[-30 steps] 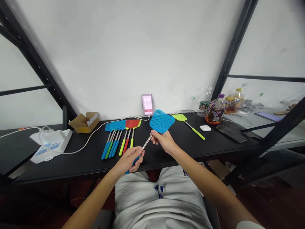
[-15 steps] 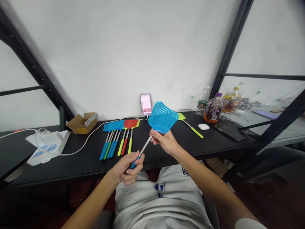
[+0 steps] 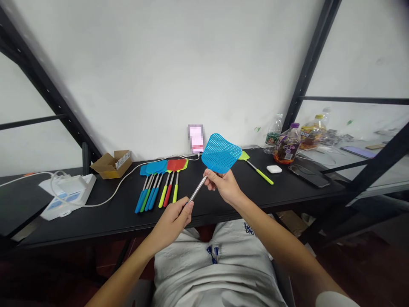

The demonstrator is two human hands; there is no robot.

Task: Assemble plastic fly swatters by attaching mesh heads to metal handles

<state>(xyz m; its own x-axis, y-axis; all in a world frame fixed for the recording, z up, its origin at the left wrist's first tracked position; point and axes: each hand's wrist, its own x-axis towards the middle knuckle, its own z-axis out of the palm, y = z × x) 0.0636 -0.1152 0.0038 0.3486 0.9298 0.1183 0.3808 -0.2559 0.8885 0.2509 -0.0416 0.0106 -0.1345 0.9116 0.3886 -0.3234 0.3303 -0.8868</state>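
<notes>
A blue fly swatter (image 3: 221,152) with a perforated head and a metal shaft is held tilted above the table's front part. My left hand (image 3: 174,219) is closed round its grip, which the fingers mostly hide. My right hand (image 3: 222,184) pinches the swatter where the shaft meets the head. To the left, several fly swatters (image 3: 156,187) with blue, green, yellow and red grips lie side by side, their heads overlapping. A single yellow-green fly swatter (image 3: 264,176) rests on the table to the right of my right hand.
On the black table (image 3: 111,213) stand an open cardboard box (image 3: 111,165) and a white power strip (image 3: 68,194) with a cable. A lit phone (image 3: 196,138) leans on the wall. At right are a white earphone case (image 3: 274,169), a dark phone (image 3: 308,176) and drink bottles (image 3: 287,145).
My left hand has turned, so its back now faces up over the grip. The held swatter and my right hand have risen slightly, and the swatter's head has tilted a little.
</notes>
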